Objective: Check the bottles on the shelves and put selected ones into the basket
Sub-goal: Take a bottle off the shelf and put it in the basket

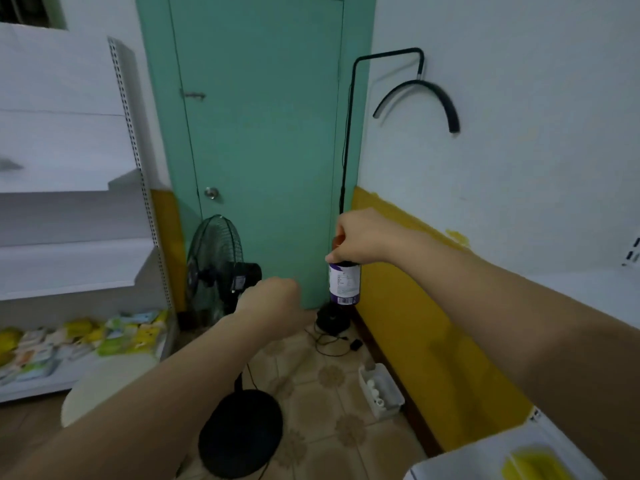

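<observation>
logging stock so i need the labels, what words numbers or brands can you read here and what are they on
No text can be quoted; none is legible.
Bottle, gripped at the top by the right hand: the white and purple label has small print and a barcode near the bottom, all too blurred to read.
Packets on the bottom shelf: the printing is blurred and unreadable.
</observation>
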